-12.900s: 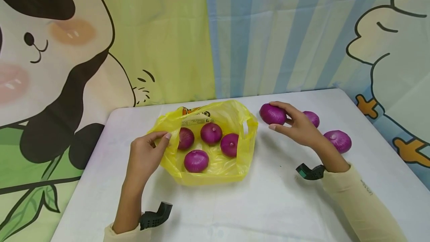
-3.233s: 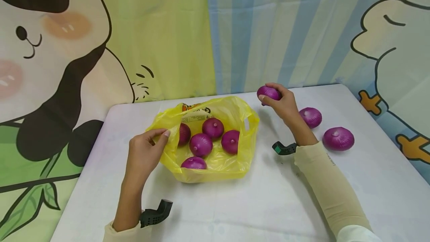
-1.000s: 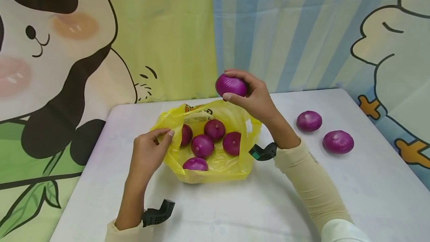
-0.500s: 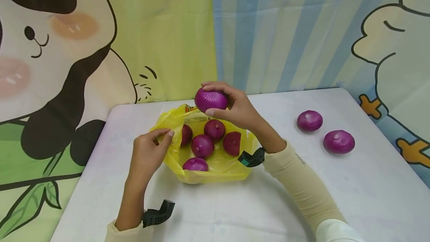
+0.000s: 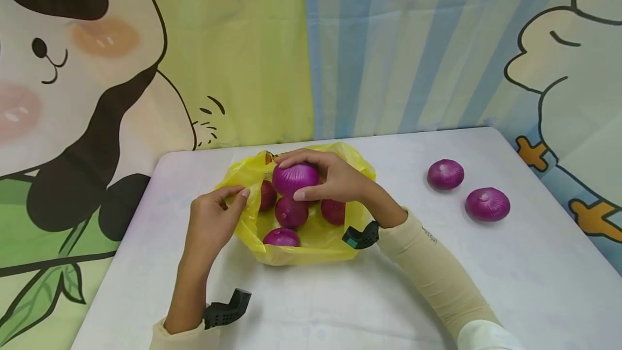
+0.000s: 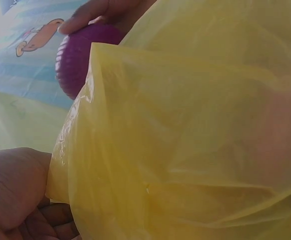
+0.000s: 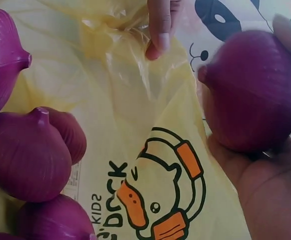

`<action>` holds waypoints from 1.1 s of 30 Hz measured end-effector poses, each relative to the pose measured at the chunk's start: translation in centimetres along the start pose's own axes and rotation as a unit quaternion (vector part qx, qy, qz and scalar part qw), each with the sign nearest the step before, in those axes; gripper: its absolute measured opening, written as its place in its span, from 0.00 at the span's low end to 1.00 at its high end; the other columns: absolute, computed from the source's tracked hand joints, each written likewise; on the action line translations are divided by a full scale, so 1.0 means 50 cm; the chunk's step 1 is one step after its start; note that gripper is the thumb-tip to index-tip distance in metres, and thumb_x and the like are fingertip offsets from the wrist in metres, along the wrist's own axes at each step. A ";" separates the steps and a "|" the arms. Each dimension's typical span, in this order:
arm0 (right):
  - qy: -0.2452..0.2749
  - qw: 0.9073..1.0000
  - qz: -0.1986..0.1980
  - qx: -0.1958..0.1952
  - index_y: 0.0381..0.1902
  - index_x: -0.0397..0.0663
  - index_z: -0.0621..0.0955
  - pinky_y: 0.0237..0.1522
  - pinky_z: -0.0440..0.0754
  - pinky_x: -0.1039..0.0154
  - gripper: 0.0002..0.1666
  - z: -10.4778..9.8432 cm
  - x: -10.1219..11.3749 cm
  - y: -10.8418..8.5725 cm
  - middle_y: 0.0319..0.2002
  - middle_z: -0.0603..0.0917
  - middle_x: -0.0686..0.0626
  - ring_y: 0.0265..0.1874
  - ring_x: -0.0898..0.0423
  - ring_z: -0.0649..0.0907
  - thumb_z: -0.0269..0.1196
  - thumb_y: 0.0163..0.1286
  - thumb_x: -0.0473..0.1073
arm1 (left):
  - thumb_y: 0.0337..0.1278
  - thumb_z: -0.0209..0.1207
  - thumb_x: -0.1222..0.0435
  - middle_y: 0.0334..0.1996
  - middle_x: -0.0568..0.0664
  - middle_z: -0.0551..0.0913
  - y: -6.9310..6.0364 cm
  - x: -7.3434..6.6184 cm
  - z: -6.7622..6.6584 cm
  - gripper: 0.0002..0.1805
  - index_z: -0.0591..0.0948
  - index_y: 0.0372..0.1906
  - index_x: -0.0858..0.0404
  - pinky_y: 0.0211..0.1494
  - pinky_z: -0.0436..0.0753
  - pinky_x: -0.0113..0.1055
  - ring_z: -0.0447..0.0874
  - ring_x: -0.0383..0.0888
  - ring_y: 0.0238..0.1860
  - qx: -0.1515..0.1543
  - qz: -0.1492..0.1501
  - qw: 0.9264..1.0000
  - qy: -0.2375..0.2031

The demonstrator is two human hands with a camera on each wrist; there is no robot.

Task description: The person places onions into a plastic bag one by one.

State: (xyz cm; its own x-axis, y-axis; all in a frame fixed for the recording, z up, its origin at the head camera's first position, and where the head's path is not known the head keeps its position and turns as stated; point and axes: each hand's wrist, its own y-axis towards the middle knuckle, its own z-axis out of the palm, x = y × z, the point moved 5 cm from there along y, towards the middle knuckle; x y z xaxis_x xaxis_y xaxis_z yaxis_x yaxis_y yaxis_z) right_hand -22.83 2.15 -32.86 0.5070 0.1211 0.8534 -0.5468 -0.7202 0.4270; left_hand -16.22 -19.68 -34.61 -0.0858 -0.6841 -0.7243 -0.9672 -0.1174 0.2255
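Observation:
A yellow plastic bag [image 5: 306, 255] lies with its mouth spread wide on the white table. My left hand [image 5: 214, 226] pinches the left edge of its rim between thumb and fingers. Over the opening, my right hand [image 5: 340, 180] grips a red onion [image 5: 293, 178], fingers on top and thumb below. Several red onions sit inside the bag, among them one in the middle [image 5: 291, 213] and one near the front wall [image 5: 282, 237]. The held onion partly hides those behind it. In the right wrist view, the held onion [image 7: 255, 90] is apart from the onions in the bag.
Two more red onions, one farther back [image 5: 445, 174] and one nearer [image 5: 488, 204], lie on the right side of the white table [image 5: 389, 296]. A printed cloth backdrop [image 5: 389, 42] hangs right behind the table's back edge. Each wrist wears a black camera.
Over the last seconds my right hand has carried the onion leftward from the table's back right, then down over the bag's mouth. My left hand stays at the rim. One more onion lies inside than 12.9 s ago.

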 end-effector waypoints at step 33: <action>-0.110 0.973 0.186 -0.075 0.56 0.52 0.79 0.38 0.83 0.62 0.28 0.007 -0.138 0.010 0.43 0.83 0.53 0.38 0.57 0.83 0.70 0.60 0.55 | 0.65 0.60 0.57 0.24 0.50 0.81 -0.001 0.000 0.004 0.17 0.86 0.47 0.66 0.19 0.72 0.31 0.69 0.48 0.22 0.004 -0.011 1.000 -0.003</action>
State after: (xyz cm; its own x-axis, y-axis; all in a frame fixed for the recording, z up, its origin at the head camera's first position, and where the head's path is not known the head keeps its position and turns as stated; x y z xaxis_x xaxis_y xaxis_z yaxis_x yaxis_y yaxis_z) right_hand -26.36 0.72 -38.62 0.3774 -0.2904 0.8793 -0.8026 -0.5763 0.1541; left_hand -16.22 -19.51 -34.74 -0.0655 -0.6777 -0.7324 -0.9706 -0.1271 0.2044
